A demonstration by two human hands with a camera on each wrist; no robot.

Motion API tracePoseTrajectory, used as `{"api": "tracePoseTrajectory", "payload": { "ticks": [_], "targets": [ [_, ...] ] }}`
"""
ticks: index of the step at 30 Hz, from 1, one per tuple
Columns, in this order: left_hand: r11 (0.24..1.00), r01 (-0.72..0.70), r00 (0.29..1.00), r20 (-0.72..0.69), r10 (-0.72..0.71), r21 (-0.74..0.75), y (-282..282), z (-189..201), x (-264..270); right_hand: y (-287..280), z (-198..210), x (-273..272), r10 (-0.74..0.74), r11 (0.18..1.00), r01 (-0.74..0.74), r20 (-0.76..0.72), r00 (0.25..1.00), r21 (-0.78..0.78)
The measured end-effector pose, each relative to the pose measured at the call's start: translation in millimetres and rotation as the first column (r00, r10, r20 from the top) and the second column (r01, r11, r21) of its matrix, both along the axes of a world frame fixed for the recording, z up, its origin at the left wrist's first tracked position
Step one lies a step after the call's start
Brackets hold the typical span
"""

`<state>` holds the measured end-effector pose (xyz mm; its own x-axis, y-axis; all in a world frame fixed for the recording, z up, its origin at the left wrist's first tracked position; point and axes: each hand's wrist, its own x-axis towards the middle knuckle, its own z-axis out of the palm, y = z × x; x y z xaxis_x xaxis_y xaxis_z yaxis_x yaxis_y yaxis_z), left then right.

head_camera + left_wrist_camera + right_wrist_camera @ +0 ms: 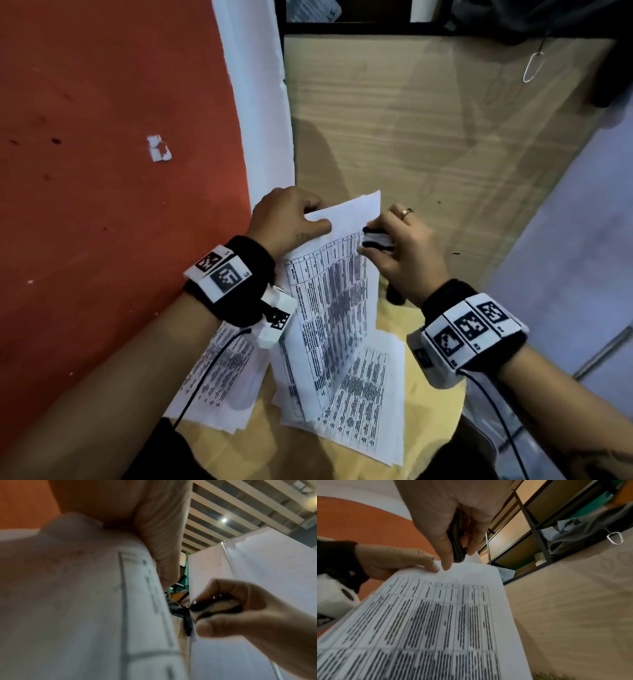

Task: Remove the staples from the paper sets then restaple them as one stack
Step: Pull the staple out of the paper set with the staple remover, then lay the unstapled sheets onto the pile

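My left hand (301,216) pinches the top left corner of a printed paper set (332,301), holding it upright above the table. The same set fills the right wrist view (436,615) and the left wrist view (85,601). My right hand (394,243) grips a small black-and-white staple remover (376,238) at the set's top right corner. In the left wrist view the staple remover (217,607) sits between thumb and fingers against the sheet's edge. In the right wrist view only its black tip (458,547) shows. The staple itself is not visible.
More printed paper sets lie on the yellow table (428,377): one at the left (219,377), one under the held set (363,411). An orange wall (102,171) is at the left, a wooden panel (428,137) ahead with a metal carabiner (532,66) hanging.
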<state>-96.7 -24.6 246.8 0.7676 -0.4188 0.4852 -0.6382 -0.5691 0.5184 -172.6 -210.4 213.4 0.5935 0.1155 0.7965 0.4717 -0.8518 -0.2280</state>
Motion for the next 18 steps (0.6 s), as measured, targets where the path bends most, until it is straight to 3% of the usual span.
{"api": "tracePoseTrajectory", "payload": {
  "ticks": [3, 6, 10, 14, 18],
  "targets": [
    [0.999, 0.038, 0.999, -0.005, -0.038, 0.037, 4, 0, 7, -5, -19, 4, -0.031, 0.998, 0.037, -0.145, 0.989, 0.044],
    [0.992, 0.121, 0.988, -0.096, -0.118, 0.027, 16, 0, 12, -14, -40, 7, -0.066, 0.983, 0.114, -0.298, 0.952, 0.146],
    [0.973, 0.206, 0.956, -0.233, -0.177, 0.107, 41, -3, 34, -23, -60, 8, 0.04, 0.908, 0.159, -0.459, 0.888, 0.387],
    [0.936, 0.177, 0.967, -0.232, -0.108, 0.305, 60, -16, 66, -27, -83, 16, 0.161, 0.837, 0.2, -0.578, 0.8, 0.51],
    [0.813, 0.164, 0.952, -0.304, 0.017, 0.559, 76, -52, 102, -33, -123, 22, 0.202, 0.812, 0.265, -0.677, 0.708, 0.52]
  ]
}}
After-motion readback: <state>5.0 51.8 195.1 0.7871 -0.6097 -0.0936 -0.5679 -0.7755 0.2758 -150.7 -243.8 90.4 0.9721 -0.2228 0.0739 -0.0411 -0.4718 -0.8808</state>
